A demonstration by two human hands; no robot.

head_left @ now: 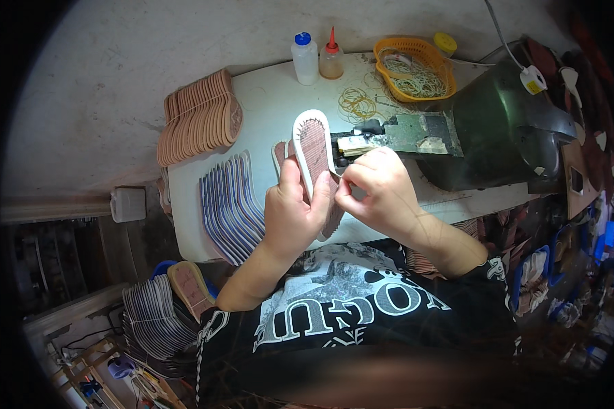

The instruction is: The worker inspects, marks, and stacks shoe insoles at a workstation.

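My left hand [290,211] grips a shoe insole [314,146], thumb on its face and fingers behind. The insole stands tilted, toe end up, with a white rim around a reddish-brown woven face and dark stitch-like marks along the edge. At its right edge my right hand [382,187] is closed, thumb and forefinger pinched together. Whatever lies in that pinch is too small to make out. Behind the held insole, another pale-rimmed insole [278,151] shows partly. Below my hands, the serrated edge of a brown piece [333,223] peeks out.
Right of the hands stands a green machine [419,133] beside a large dark housing [501,129]. Bundled tan insoles [198,119] and a blue-white stack [232,208] lie left. Along the back are a white bottle [305,65], a red-tipped bottle [331,61] and a yellow basket [382,48] of bands.
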